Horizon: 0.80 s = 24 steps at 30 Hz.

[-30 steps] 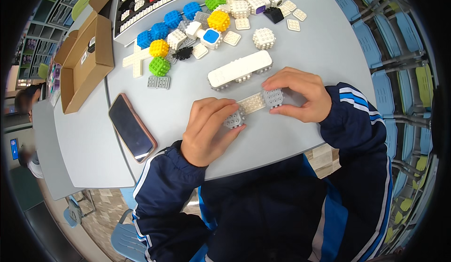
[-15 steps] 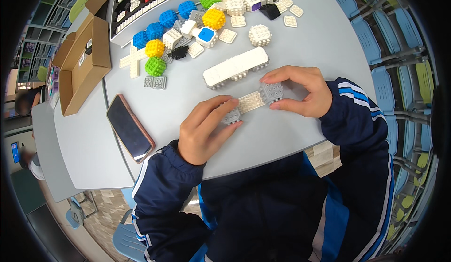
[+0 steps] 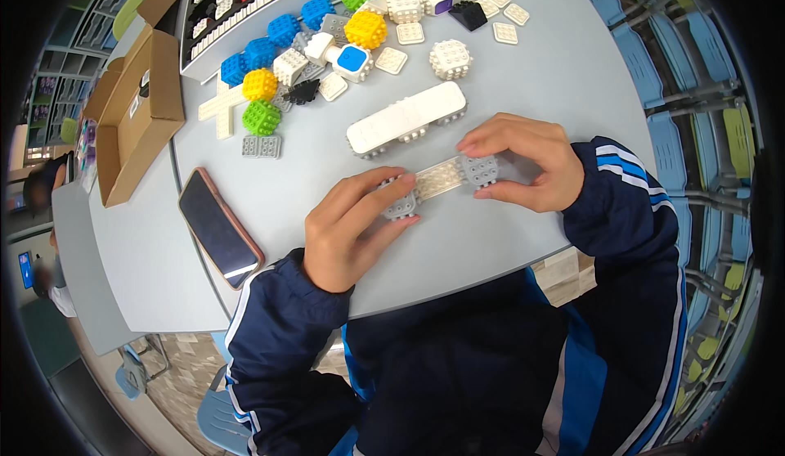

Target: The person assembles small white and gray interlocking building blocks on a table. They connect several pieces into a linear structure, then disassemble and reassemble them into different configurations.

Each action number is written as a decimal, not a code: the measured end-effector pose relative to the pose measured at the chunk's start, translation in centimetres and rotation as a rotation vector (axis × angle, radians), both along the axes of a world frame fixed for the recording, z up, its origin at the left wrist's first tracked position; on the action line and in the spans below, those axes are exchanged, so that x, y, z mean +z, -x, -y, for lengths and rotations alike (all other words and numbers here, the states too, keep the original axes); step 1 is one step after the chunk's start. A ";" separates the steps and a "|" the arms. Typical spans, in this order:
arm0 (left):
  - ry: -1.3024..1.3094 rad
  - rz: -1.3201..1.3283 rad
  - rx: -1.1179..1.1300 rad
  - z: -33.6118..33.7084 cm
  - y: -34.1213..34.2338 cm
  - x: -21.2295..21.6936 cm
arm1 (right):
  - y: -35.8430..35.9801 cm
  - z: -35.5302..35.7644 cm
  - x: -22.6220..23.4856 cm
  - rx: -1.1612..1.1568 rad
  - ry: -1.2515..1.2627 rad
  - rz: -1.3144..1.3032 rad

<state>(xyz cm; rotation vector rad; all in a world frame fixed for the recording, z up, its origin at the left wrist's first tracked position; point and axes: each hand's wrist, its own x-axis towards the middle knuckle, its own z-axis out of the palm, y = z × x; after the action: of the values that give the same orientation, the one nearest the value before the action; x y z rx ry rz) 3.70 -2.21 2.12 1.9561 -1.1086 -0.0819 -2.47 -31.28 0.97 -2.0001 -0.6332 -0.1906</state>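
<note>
A translucent whitish studded strip (image 3: 440, 177) spans the space between my hands, with a grey studded block at each end. My left hand (image 3: 347, 231) is closed on the left grey block (image 3: 401, 203), its fingers covering much of it. Thumb and fingers of my right hand (image 3: 531, 161) grip the right grey block (image 3: 481, 171), which sits against the strip's end. Whether that block is fully pressed on, I cannot tell. Just beyond lies a long white rounded bar (image 3: 406, 118) with white studded blocks under it.
Farther off are blue studded blocks (image 3: 260, 52), yellow, green and white ones, and flat white plates (image 3: 391, 61). A phone (image 3: 219, 225) lies at left, near an open cardboard box (image 3: 143, 121). A sorting tray (image 3: 245, 26) stands at the back. Chairs (image 3: 666, 137) line the right.
The right grey block has turned from a tilt to lie more in line with the strip and has shifted slightly nearer me. Both hands keep their grips.
</note>
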 end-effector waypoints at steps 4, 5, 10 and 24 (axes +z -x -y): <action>-0.012 -0.015 0.019 -0.1 0.3 0.2 | -0.1 0.0 -0.4 -0.001 -0.002 0.010; -0.009 -0.007 0.024 -0.1 0.3 0.1 | -0.1 -0.1 -0.4 -0.010 -0.002 0.016; -0.005 0.023 0.042 -0.1 0.4 -0.1 | -0.2 -0.2 -0.4 -0.016 -0.019 -0.019; 0.008 0.045 0.050 0.0 0.3 -0.2 | -0.4 -0.1 -0.3 -0.002 -0.003 -0.036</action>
<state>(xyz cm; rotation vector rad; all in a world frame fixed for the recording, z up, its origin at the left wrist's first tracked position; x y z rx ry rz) 3.36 -2.22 1.90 1.9859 -1.0865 -0.0071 -2.07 -31.18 0.67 -1.9969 -0.6079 -0.1566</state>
